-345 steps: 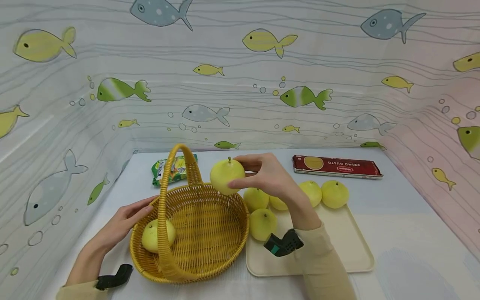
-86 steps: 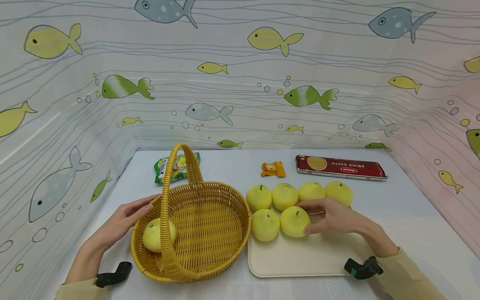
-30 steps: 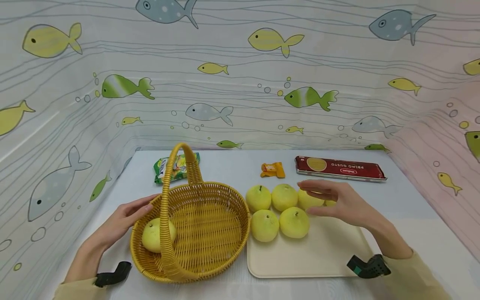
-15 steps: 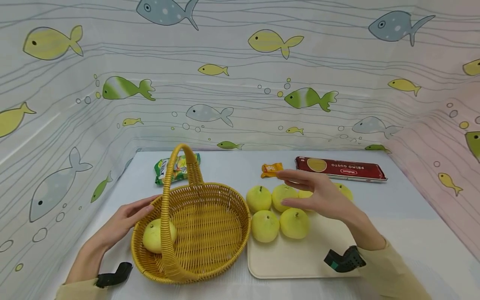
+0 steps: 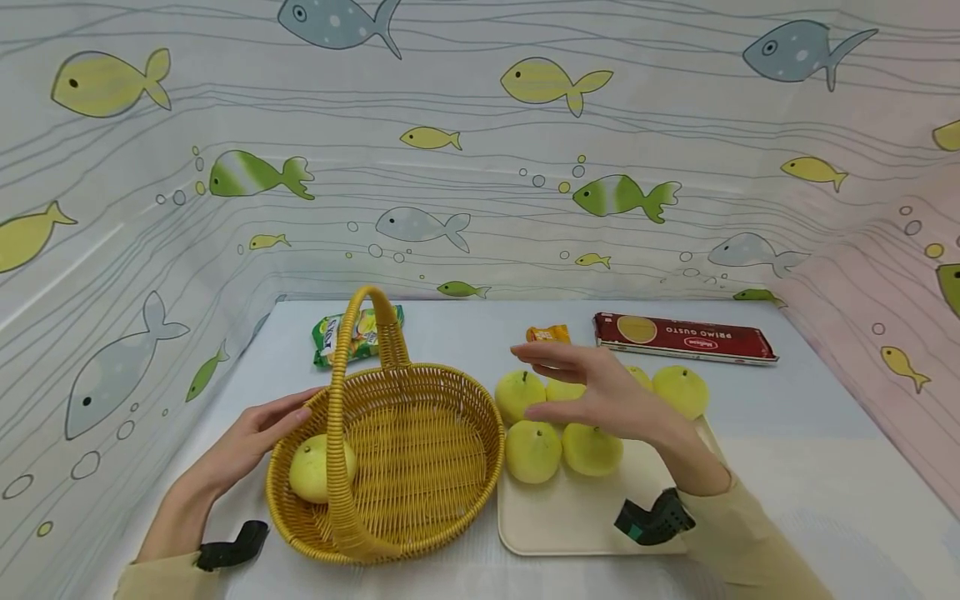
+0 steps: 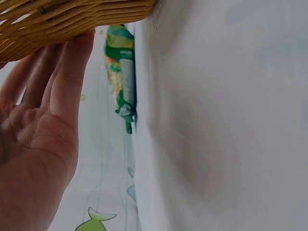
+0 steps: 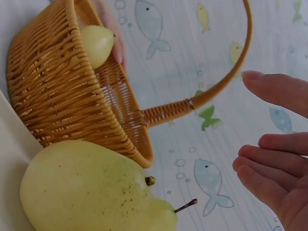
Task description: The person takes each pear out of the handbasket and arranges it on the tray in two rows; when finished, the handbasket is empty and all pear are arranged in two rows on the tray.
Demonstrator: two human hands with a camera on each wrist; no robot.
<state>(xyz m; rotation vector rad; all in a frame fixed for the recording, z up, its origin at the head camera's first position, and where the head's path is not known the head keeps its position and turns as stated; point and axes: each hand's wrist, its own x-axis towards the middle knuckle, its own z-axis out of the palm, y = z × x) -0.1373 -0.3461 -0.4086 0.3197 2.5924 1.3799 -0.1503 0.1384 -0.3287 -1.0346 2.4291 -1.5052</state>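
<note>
My left hand (image 5: 251, 442) rests against the left side of the wicker basket (image 5: 420, 533), its fingers straight along the outer wall in the left wrist view and the thumb at the rim. One yellow pear (image 5: 310, 469) lies in the basket, partly behind the handle. My right hand (image 5: 600, 392) hovers over the pears on the cream tray (image 5: 555, 529), thumb and fingers apart, holding nothing. In front of it sit two pears, the left one (image 5: 533, 452) and the right one (image 5: 592, 451). Behind them stands a row of several pears (image 5: 520, 397), partly hidden by this hand.
A green snack bag (image 5: 363, 335) lies behind the basket. Farther right are a small orange wrapped packet (image 5: 548, 334), partly covered by the right hand, and a long red package (image 5: 686, 337). The basket handle (image 5: 339, 417) arches high. Fish-patterned walls enclose the table.
Earlier my right hand held a pear above the basket; later it was at the front-row pear on the tray. It let go, rose and moved left over the pears. The left hand stayed.
</note>
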